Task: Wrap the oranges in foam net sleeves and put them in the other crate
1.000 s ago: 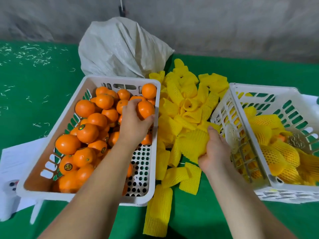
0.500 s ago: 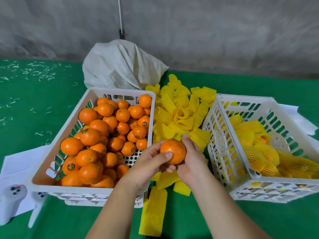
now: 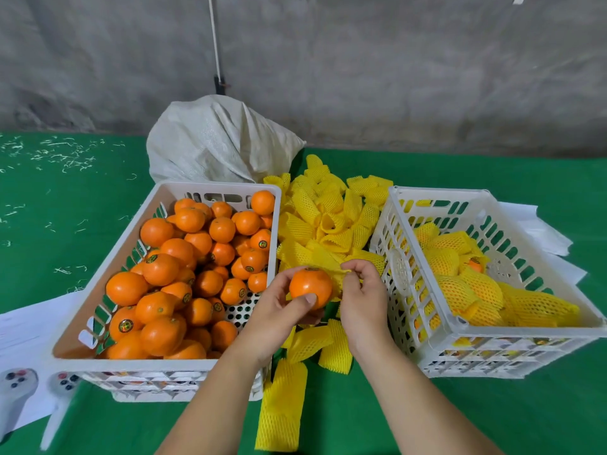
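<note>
My left hand (image 3: 279,307) grips a bare orange (image 3: 308,285) between thumb and fingers, held above the gap between the two crates. Just right of it, my right hand (image 3: 363,295) pinches the edge of a yellow foam net sleeve (image 3: 336,274) that lies against the orange's far side. The white crate on the left (image 3: 98,297) holds several unwrapped oranges (image 3: 184,274). The white crate on the right (image 3: 460,330) holds several oranges wrapped in yellow sleeves (image 3: 460,287). A heap of loose sleeves (image 3: 328,221) lies between the crates.
A white woven sack (image 3: 220,142) stands behind the left crate against the grey wall. White paper (image 3: 23,326) and two white controllers (image 3: 16,385) lie at the left on the green table cover. More paper (image 3: 542,231) sits behind the right crate.
My left hand lifted an orange out of the left crate and brought it to the middle. My right hand picked a sleeve from the heap and now holds it at the orange.
</note>
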